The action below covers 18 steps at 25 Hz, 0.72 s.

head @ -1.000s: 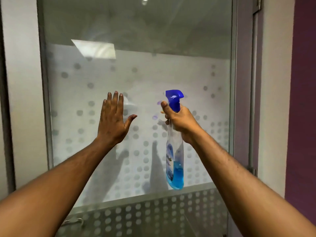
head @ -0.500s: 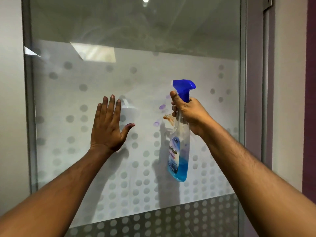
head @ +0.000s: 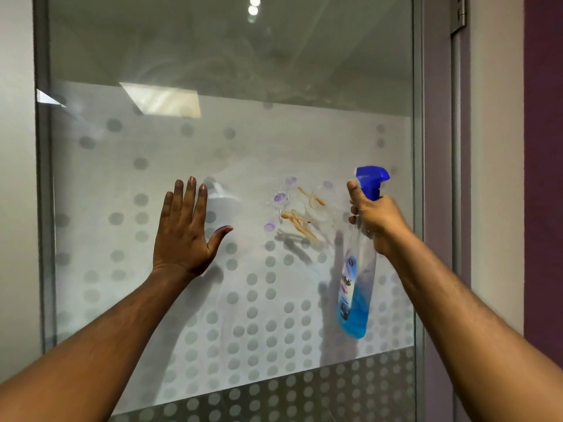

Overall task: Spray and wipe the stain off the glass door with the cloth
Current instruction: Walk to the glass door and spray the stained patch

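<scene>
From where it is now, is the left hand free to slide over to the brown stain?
Probably yes. The left hand lies flat and open on the glass door, with only bare frosted glass between it and the brown stain. The right hand holds the spray bottle on the stain's far side.

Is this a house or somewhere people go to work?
Probably a workplace, like an office. The glass door has a frosted band of dots, common on meeting rooms, and ceiling light panels reflect in it. A metal frame and a purple wall stand beside it. It's a guess, though.
</scene>
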Available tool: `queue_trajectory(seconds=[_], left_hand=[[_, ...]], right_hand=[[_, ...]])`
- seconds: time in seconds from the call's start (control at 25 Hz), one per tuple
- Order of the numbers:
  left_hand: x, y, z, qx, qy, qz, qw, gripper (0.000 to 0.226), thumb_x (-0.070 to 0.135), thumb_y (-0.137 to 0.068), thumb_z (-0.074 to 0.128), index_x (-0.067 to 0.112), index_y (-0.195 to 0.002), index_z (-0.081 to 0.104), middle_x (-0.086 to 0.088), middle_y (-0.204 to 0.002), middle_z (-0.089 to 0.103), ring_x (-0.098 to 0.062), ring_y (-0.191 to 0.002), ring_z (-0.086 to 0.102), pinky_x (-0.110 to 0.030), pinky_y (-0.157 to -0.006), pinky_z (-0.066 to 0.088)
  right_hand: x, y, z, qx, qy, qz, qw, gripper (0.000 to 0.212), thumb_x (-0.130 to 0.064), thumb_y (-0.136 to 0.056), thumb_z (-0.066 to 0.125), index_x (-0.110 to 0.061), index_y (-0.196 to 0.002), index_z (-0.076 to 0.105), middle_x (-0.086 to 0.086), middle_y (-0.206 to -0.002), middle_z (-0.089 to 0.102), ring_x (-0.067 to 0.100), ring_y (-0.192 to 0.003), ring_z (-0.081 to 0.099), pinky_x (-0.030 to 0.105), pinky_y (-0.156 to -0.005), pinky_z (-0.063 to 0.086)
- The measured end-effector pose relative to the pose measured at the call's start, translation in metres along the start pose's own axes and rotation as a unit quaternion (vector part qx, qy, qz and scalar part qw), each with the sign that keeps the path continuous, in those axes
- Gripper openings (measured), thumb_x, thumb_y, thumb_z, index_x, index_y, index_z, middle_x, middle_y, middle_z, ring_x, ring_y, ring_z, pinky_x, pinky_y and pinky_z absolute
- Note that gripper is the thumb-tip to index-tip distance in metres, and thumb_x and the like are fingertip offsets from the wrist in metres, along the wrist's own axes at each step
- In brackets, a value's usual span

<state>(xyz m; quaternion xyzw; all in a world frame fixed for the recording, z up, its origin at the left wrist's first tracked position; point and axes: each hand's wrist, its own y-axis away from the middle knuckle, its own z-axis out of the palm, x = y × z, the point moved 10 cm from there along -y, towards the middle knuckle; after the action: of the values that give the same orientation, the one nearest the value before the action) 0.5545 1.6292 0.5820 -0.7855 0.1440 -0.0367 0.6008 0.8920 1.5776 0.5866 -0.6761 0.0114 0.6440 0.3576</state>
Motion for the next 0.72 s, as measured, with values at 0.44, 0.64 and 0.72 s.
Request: queue_trajectory(seconds=[0.44, 0.64, 0.72], left_hand=[[0.000, 0.002, 0.007, -0.064, -0.037, -0.005, 0.997, 0.092, 0.073, -0.088, 0.006, 0.009, -0.153, -0.003, -0.013, -0.163, -0.001, -0.029, -0.150, -0.006, -0.040, -0.122, -0.007], [-0.001, 0.002, 0.000, -0.103, -0.023, -0.019, 0.994, 0.093, 0.076, -0.083, -0.001, 0.012, -0.150, -0.010, -0.008, -0.162, -0.010, -0.024, -0.149, -0.014, -0.042, -0.123, -0.003], [0.001, 0.002, -0.008, -0.113, 0.016, -0.045, 0.993, 0.094, 0.075, -0.086, 0.008, 0.010, -0.153, 0.002, -0.008, -0.163, -0.002, -0.023, -0.150, -0.008, -0.041, -0.123, 0.001]], right_hand=[[0.033, 0.057, 0.063, -0.162, -0.007, -0.022, 0.987, 0.045, -0.054, -0.082, 0.061, -0.010, -0.093, 0.060, 0.003, -0.073, 0.058, 0.013, -0.064, 0.056, 0.027, -0.064, 0.049], [0.029, 0.076, 0.067, -0.179, 0.036, -0.083, 0.980, 0.032, -0.051, -0.085, 0.060, -0.019, -0.091, 0.055, -0.001, -0.076, 0.058, 0.012, -0.069, 0.059, 0.019, -0.058, 0.046], [0.032, 0.088, 0.075, -0.204, 0.051, -0.108, 0.972, 0.030, -0.050, -0.086, 0.060, -0.022, -0.094, 0.056, -0.004, -0.075, 0.059, 0.011, -0.068, 0.058, 0.017, -0.056, 0.047]])
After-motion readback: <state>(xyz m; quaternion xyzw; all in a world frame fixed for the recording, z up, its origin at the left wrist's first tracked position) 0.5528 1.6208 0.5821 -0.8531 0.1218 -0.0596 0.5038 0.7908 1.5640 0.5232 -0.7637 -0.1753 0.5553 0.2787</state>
